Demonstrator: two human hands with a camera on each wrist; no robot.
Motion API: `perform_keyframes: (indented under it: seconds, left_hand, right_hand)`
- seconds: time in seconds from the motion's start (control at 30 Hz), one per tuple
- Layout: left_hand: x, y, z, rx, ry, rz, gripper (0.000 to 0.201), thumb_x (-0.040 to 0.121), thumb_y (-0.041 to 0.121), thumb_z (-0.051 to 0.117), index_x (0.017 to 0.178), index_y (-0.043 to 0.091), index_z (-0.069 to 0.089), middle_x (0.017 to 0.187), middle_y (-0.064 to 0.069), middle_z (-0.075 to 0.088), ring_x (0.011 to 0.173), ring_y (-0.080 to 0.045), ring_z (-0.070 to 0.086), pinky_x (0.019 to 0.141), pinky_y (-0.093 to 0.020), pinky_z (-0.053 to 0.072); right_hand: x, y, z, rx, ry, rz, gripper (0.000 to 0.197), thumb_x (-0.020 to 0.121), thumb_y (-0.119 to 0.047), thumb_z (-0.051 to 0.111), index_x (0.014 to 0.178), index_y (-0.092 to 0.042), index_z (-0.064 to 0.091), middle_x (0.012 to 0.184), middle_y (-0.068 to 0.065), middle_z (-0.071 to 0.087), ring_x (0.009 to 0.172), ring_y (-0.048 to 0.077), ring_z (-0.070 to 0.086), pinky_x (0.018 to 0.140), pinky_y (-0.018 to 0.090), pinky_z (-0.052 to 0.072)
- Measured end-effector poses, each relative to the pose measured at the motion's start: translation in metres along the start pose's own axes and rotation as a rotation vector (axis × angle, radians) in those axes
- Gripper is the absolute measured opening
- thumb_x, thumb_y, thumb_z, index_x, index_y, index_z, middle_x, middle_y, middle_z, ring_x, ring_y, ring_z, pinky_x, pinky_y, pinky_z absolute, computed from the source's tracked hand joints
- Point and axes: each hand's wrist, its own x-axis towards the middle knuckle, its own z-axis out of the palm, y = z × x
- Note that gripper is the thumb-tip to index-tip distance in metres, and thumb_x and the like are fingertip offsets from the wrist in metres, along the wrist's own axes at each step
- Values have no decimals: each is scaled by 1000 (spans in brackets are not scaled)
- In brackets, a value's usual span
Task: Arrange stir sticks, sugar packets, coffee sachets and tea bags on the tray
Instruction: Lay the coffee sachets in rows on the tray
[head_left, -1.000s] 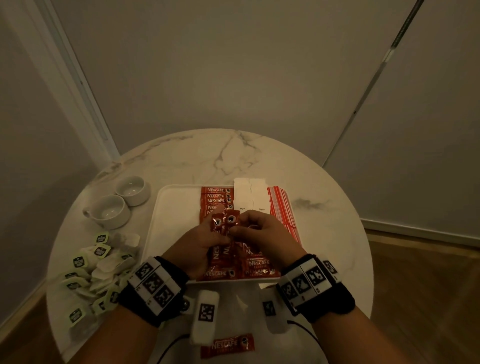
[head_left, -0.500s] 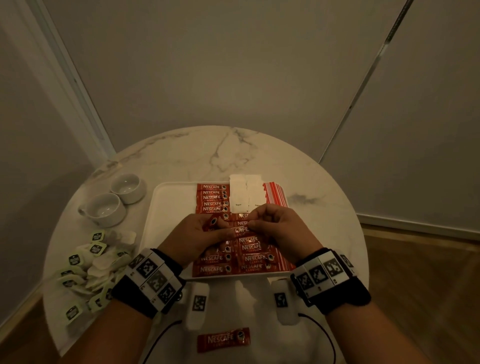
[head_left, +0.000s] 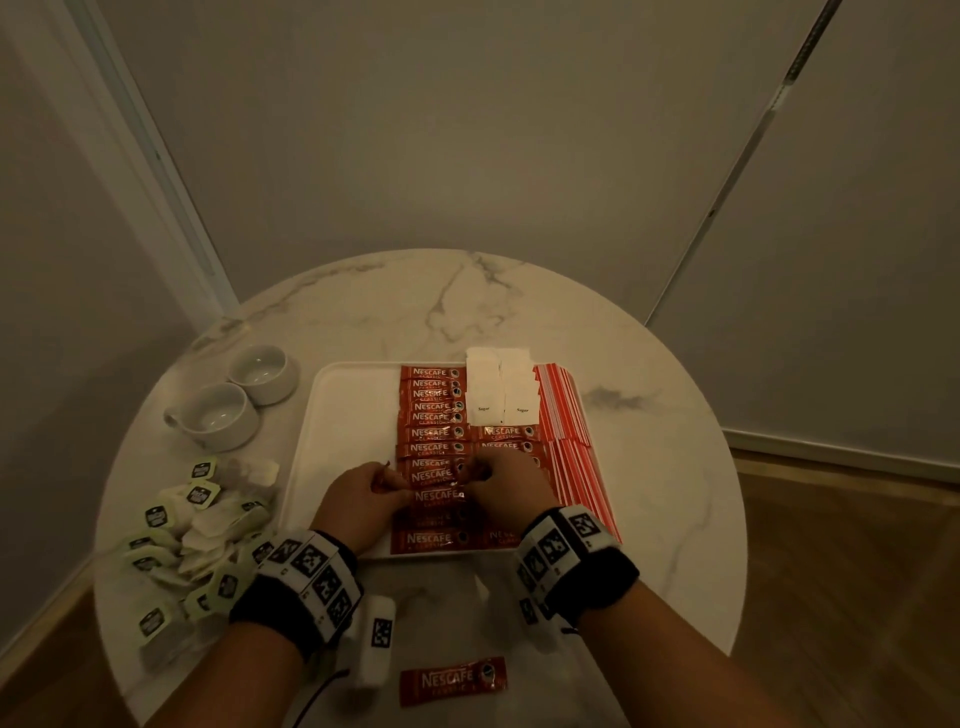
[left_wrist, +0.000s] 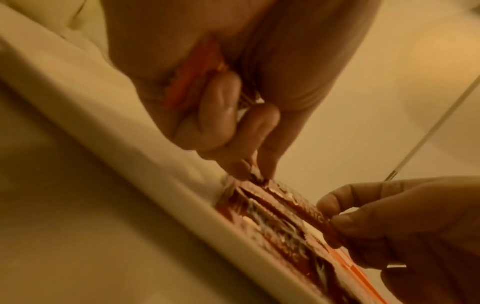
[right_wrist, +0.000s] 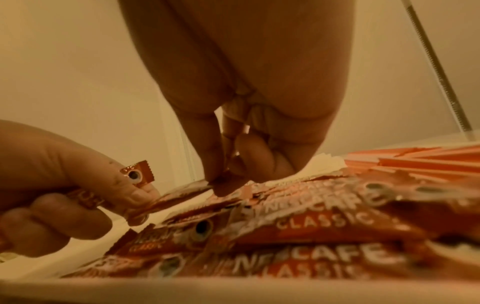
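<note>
Nearest the viewer, one loose coffee sachet (head_left: 453, 680) lies on the marble table (head_left: 649, 499), off the tray. Beyond it, the left hand (head_left: 361, 501) and right hand (head_left: 506, 491) each pinch one end of a held sachet (head_left: 439, 493) between thumb and fingertips, low over the sachet rows (head_left: 434, 415) on the white tray (head_left: 343, 426). The left hand also clasps spare sachets (left_wrist: 193, 72). Farther: sugar packets (head_left: 498, 387), striped stir sticks (head_left: 563, 405). Left, off the tray: tea bags (head_left: 197, 525), two cups (head_left: 239, 397).
</note>
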Motion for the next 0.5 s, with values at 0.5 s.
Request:
perform_keyframes:
  seconds: [0.5]
  left_hand:
    - [5, -9, 3, 5, 76, -47, 12, 83, 17, 67, 90, 13, 59, 89, -3, 64, 85, -19, 61, 75, -31, 47]
  right_hand:
    - [3, -5, 10, -94, 75, 7, 13, 90, -14, 60, 102, -15, 54, 101, 0, 59, 89, 11, 52, 92, 31, 50]
